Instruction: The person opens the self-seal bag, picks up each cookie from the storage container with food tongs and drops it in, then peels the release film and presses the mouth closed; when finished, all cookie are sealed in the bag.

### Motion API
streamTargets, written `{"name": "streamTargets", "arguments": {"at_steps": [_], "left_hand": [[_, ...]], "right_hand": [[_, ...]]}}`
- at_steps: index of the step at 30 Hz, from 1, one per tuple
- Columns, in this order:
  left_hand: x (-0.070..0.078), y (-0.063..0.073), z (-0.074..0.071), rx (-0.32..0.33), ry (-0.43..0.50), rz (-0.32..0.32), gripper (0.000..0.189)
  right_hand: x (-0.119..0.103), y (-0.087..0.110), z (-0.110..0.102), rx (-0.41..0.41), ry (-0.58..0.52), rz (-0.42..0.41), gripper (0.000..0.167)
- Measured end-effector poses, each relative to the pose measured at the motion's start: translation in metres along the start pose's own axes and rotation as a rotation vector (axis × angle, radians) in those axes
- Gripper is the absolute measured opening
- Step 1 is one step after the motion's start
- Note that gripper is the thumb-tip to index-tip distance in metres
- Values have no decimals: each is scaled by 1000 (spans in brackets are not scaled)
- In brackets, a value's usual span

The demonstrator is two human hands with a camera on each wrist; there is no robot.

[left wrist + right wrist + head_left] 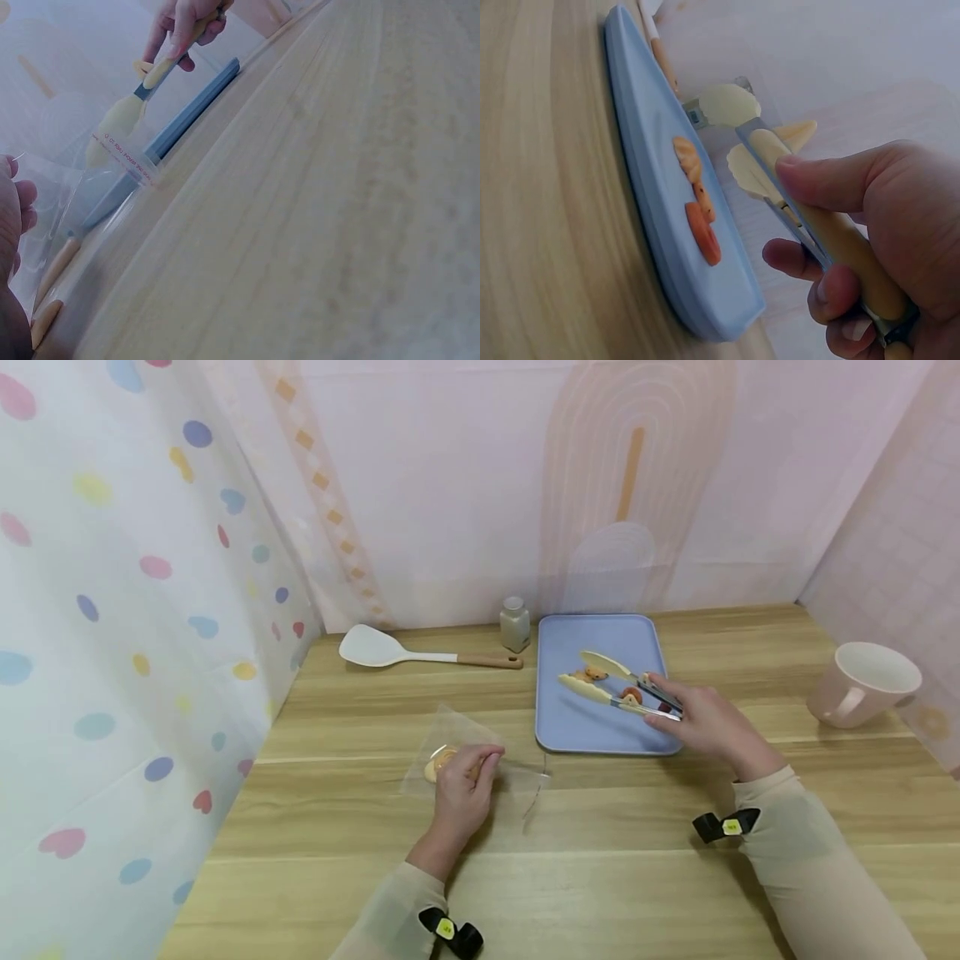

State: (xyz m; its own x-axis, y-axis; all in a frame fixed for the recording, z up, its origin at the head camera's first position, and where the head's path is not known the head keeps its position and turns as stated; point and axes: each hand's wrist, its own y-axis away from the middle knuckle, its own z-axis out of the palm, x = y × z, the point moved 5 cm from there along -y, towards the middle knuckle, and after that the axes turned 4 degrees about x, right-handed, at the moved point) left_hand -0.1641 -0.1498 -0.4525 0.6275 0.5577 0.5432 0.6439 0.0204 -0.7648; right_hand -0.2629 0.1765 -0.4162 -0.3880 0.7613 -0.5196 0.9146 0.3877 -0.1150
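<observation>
My left hand [463, 789] pinches a clear plastic bag [519, 779] lying on the table; red print runs along its strip [124, 159] in the left wrist view. Inside or under the bag, a tan, rounded piece [439, 763] shows, partly behind the hand. My right hand [701, 718] grips a pair of tongs [821, 232] with cream tips, held above the blue tray [562, 731]. The tips stand apart. On the tray lie an orange-brown piece [686, 159] and a red-orange piece [703, 234], apparently food; the tongs partly cover them in the head view.
A white spatula [371, 647] with a wooden handle lies behind the bag. Beside its handle end stands a small lidded jar [514, 628], close to the tray's back left corner. A pale pink mug [840, 689] stands at the far right. Printed curtains border the table's left and back.
</observation>
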Motion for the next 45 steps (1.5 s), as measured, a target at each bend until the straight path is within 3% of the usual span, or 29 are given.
{"name": "streamTargets", "arguments": {"at_steps": [15,37,45], "left_hand": [[-1,3,1,-1,9,-8,10],[-3,4,1,-18,1,-17,8],[-2,4,2,-21,6,-15,13]], "right_hand": [[7,0,8,-75,35,6,70],[-17,14,-10,-141,101,-42,60],[-16,15,-14,-124,104,-61,60]]}}
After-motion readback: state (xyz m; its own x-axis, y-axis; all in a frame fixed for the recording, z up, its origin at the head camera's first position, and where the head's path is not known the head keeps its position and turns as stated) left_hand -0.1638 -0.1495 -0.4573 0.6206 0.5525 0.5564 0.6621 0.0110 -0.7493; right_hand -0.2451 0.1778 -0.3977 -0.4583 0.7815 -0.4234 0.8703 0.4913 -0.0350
